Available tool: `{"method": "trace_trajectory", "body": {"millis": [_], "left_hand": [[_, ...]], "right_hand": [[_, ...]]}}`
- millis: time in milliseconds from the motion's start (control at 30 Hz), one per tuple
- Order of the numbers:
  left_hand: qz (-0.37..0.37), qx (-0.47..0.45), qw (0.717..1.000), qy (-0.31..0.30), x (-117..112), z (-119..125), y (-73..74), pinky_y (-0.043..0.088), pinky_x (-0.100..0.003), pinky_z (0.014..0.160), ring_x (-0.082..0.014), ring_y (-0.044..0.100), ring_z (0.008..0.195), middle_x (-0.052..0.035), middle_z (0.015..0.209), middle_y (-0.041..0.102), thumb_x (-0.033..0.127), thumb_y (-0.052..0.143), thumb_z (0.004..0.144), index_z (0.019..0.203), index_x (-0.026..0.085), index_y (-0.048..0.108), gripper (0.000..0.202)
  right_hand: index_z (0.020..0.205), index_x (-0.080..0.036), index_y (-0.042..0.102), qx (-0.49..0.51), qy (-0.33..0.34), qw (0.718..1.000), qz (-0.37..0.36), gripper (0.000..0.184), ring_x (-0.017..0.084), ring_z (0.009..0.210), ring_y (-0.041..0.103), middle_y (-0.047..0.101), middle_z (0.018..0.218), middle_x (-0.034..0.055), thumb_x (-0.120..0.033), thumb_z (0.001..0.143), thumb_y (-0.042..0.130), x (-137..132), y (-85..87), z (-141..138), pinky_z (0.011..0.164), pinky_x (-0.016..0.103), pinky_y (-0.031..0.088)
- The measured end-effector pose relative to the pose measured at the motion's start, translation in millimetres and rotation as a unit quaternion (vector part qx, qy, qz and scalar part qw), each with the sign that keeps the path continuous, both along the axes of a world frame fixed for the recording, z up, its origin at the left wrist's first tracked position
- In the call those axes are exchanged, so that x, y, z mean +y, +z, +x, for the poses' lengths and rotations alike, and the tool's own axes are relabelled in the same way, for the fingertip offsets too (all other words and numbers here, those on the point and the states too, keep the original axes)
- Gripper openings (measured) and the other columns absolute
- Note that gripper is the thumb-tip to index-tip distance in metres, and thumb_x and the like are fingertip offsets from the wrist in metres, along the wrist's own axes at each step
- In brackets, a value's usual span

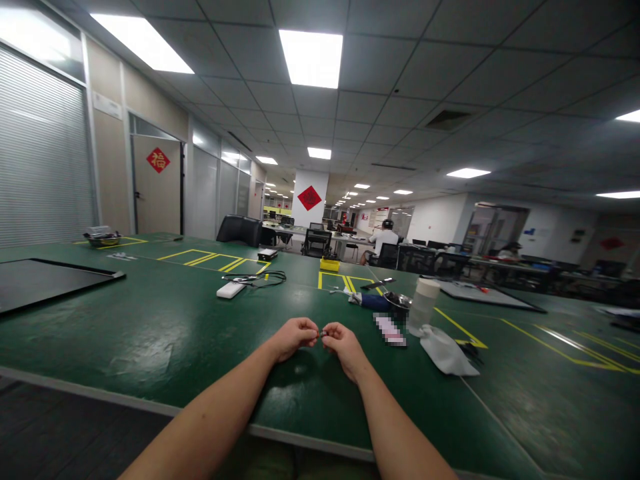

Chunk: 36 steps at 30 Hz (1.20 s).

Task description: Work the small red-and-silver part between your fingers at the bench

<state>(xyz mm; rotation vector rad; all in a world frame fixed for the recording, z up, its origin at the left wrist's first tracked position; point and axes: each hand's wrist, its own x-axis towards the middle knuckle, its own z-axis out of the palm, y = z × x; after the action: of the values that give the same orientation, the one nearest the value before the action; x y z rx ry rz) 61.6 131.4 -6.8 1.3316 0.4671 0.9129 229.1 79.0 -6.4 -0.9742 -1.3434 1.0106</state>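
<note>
My left hand point(297, 337) and my right hand point(341, 343) meet just above the green table point(150, 333), both with fingers curled into a pinch. Between the fingertips sits a tiny dark and reddish part point(323, 333), held by both hands; it is too small to name. Both forearms reach in from the bottom of the view.
To the right lie a white cloth point(447, 352), a translucent cup point(424, 305), a metal bowl point(399, 301) and a blurred-out patch. Farther back are a white block with black cable point(231, 289), a yellow box point(330, 265), and a black mat point(45, 280) at left. A seated person point(384, 237) works far away.
</note>
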Motion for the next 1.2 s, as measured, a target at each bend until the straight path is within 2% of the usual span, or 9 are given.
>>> {"method": "trace_trajectory", "body": {"millis": [300,533,900,1200], "left_hand": [[0.039,0.046,0.998,0.007,1.1,2.9,-7.1,0.04,-0.021,0.052,-0.0088,0.053,0.051,0.0006,0.062,0.059,0.021,0.072,0.062,0.078,0.012,0.058,0.023],[0.043,0.035,0.998,0.021,1.9,3.3,-5.7,0.04,-0.02,0.051,-0.0089,0.054,0.053,0.0014,0.061,0.058,0.022,0.071,0.063,0.077,0.012,0.057,0.023],[0.034,0.037,0.999,-0.007,1.0,2.0,-5.6,0.041,-0.021,0.052,-0.0093,0.055,0.052,0.0005,0.061,0.06,0.019,0.074,0.061,0.079,0.011,0.056,0.027],[0.041,0.058,0.997,-0.018,-1.8,0.7,-4.1,0.041,-0.022,0.052,-0.0097,0.054,0.051,0.0012,0.059,0.058,0.023,0.075,0.062,0.08,0.012,0.056,0.028]], "right_hand": [[0.076,-0.016,0.06,-0.045,0.011,0.999,0.029,0.017,0.01,0.056,0.047,0.054,0.061,-0.0046,-0.017,0.061,0.065,-2.8,2.8,-5.0,0.053,0.021,0.033],[0.077,-0.016,0.061,-0.077,-0.023,0.995,0.053,0.014,0.011,0.06,0.05,0.057,0.065,-0.0025,-0.018,0.064,0.064,1.1,-1.3,-1.7,0.057,0.022,0.036],[0.081,-0.015,0.063,-0.124,-0.012,0.991,0.057,0.017,0.013,0.062,0.055,0.063,0.071,0.0007,-0.022,0.066,0.065,3.1,-5.0,0.9,0.059,0.024,0.04],[0.083,-0.016,0.064,-0.099,0.034,0.994,0.01,0.02,0.014,0.061,0.058,0.067,0.071,0.0013,-0.022,0.064,0.066,-4.4,0.4,-1.5,0.058,0.024,0.041]]}}
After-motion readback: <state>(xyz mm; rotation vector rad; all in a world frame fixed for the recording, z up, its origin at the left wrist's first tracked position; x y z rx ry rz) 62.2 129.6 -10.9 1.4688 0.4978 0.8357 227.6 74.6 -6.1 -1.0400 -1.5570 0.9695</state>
